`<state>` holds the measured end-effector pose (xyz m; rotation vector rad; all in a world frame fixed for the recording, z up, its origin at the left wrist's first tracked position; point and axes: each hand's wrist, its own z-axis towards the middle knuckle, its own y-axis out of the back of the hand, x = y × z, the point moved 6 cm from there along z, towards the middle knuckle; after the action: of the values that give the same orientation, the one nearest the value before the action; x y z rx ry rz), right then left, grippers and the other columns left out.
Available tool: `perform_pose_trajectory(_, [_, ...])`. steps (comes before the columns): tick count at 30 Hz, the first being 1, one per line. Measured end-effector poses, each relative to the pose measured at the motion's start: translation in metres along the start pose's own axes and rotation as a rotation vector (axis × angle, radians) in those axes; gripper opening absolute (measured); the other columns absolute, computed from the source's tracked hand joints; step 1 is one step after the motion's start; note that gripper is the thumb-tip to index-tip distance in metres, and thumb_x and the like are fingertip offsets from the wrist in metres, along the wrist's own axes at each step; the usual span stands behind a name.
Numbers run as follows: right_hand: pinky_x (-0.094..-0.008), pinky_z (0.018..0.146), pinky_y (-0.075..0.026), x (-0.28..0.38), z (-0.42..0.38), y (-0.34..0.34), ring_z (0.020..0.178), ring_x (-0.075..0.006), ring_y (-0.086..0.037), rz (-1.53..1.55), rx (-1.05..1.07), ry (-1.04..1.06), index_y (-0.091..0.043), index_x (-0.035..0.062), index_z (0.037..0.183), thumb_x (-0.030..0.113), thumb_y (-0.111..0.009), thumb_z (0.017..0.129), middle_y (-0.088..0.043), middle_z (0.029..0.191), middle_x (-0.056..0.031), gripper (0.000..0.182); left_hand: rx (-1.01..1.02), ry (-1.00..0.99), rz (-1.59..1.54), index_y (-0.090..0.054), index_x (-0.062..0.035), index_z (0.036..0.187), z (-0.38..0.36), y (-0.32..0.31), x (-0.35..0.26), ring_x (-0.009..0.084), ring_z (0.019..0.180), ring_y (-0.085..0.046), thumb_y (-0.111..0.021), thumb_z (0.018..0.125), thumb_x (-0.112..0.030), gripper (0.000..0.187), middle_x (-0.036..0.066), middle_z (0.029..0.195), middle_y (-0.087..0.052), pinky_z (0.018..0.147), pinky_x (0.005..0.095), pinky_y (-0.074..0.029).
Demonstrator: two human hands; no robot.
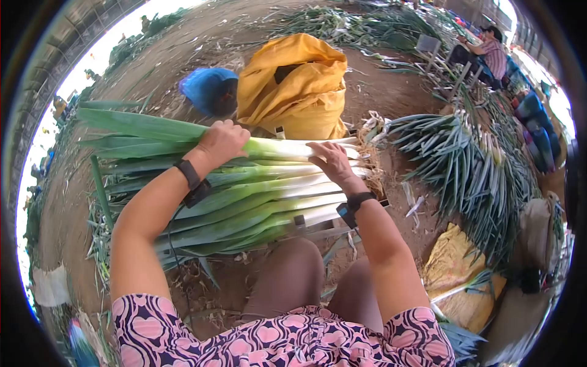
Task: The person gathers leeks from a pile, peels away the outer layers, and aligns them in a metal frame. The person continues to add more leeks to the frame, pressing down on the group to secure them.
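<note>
A row of leeks [269, 186] lies side by side in front of my knees, green leaves to the left, white shanks and roots to the right. My left hand [224, 142] is closed around the farthest leek [278, 148], where its leaves meet the pale shank. Farther right, my right hand [334, 163] grips the white shank near the roots, with its fingers curled over the top. The undersides of both hands are hidden. Dark bands circle both wrists.
Beyond the leeks stand a yellow sack [293, 85] and a blue bag [210, 90]. A large leek pile [468, 165] spreads on the right, above a yellow woven sack [455, 260]. A person [489, 55] sits at the far right.
</note>
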<state>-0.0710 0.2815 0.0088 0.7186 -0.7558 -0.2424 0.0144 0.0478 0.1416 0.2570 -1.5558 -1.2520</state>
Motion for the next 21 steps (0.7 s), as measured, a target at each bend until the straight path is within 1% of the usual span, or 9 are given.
perform_pose_trajectory(3, [-0.0420,0.097,-0.037,-0.004,-0.011,-0.012,0.104,-0.0253,-0.057,0.001,0.076,0.004,-0.066,0.0272,0.118,0.028,-0.070,0.083,-0.066,0.102,-0.0016,0.036,-0.025,-0.011,-0.009,-0.058,-0.0126,0.086,-0.017,-0.033,-0.016,0.0196,0.079,-0.060,-0.075,0.067,-0.047,0.043,0.001,0.076,-0.061,0.064,0.0322,-0.046])
perform_pose_trajectory(4, [-0.0420,0.097,-0.036,-0.006,-0.014,-0.015,0.104,-0.0248,-0.057,0.000,0.103,0.005,-0.066,0.0282,0.119,0.027,-0.070,0.083,-0.066,0.102,-0.0011,0.036,-0.054,-0.020,-0.012,-0.059,-0.0102,0.090,-0.020,-0.028,-0.022,0.0216,0.082,-0.060,-0.075,0.069,-0.044,0.042,0.003,0.078,-0.062,0.068,0.0334,-0.046])
perform_pose_trajectory(7, [-0.0416,0.099,-0.035,-0.012,-0.017,-0.020,0.106,-0.0232,-0.057,-0.019,0.131,0.001,-0.066,0.0307,0.120,0.026,-0.071,0.082,-0.067,0.103,-0.0007,0.038,0.011,-0.009,-0.095,-0.060,-0.0072,0.104,-0.024,-0.030,-0.032,0.0233,0.086,-0.058,-0.075,0.072,-0.040,0.048,0.004,0.083,-0.061,0.074,0.0357,-0.046])
perform_pose_trajectory(8, [-0.0414,0.100,-0.035,-0.014,-0.017,-0.022,0.106,-0.0223,-0.057,-0.035,0.148,-0.015,-0.066,0.0314,0.120,0.027,-0.071,0.082,-0.068,0.104,-0.0006,0.038,0.055,0.003,-0.107,-0.061,-0.0083,0.106,-0.023,-0.032,-0.033,0.0252,0.090,-0.058,-0.072,0.077,-0.038,0.043,0.006,0.086,-0.061,0.079,0.0371,-0.046])
perform_pose_trajectory(11, [-0.0406,0.099,-0.035,-0.019,-0.013,-0.024,0.105,-0.0229,-0.058,-0.019,0.191,-0.072,-0.068,0.0319,0.118,0.027,-0.072,0.081,-0.068,0.101,-0.0014,0.038,0.240,0.082,-0.233,-0.062,-0.0145,0.115,-0.018,-0.036,-0.027,0.0270,0.095,-0.058,-0.068,0.082,-0.039,0.041,0.010,0.095,-0.061,0.081,0.0386,-0.046])
perform_pose_trajectory(14, [-0.0404,0.100,-0.035,-0.023,-0.009,-0.026,0.104,-0.0232,-0.059,-0.010,0.225,-0.145,-0.070,0.0312,0.115,0.032,-0.073,0.079,-0.070,0.101,-0.0031,0.036,0.286,0.140,-0.431,-0.061,-0.0252,0.125,-0.020,-0.048,-0.011,0.0280,0.101,-0.057,-0.065,0.085,-0.040,0.042,0.012,0.101,-0.058,0.084,0.0405,-0.046])
perform_pose_trajectory(17, [-0.0417,0.102,-0.035,-0.024,-0.003,-0.024,0.110,-0.0254,-0.058,-0.021,0.352,-0.290,-0.068,0.0304,0.120,0.033,-0.075,0.080,-0.068,0.108,-0.0065,0.041,0.459,0.187,-0.503,-0.059,-0.0321,0.130,-0.013,-0.059,0.001,0.0280,0.103,-0.055,-0.066,0.084,-0.041,0.047,0.012,0.103,-0.056,0.084,0.0419,-0.044])
perform_pose_trajectory(20, [-0.0416,0.103,-0.035,-0.034,0.000,-0.028,0.113,-0.0257,-0.057,-0.069,0.401,-0.379,-0.068,0.0307,0.120,0.040,-0.074,0.080,-0.068,0.112,-0.0074,0.042,0.419,0.208,-0.418,-0.060,-0.0306,0.128,-0.012,-0.048,-0.006,0.0280,0.110,-0.055,-0.065,0.086,-0.041,0.044,0.011,0.112,-0.059,0.085,0.0423,-0.044])
perform_pose_trajectory(21, [-0.0410,0.103,-0.034,-0.035,0.001,-0.029,0.112,-0.0252,-0.058,-0.050,0.379,-0.340,-0.069,0.0309,0.118,0.043,-0.072,0.080,-0.069,0.110,-0.0069,0.040,0.374,0.208,-0.372,-0.060,-0.0306,0.128,-0.015,-0.047,-0.009,0.0277,0.110,-0.055,-0.065,0.086,-0.041,0.043,0.011,0.112,-0.059,0.086,0.0424,-0.044])
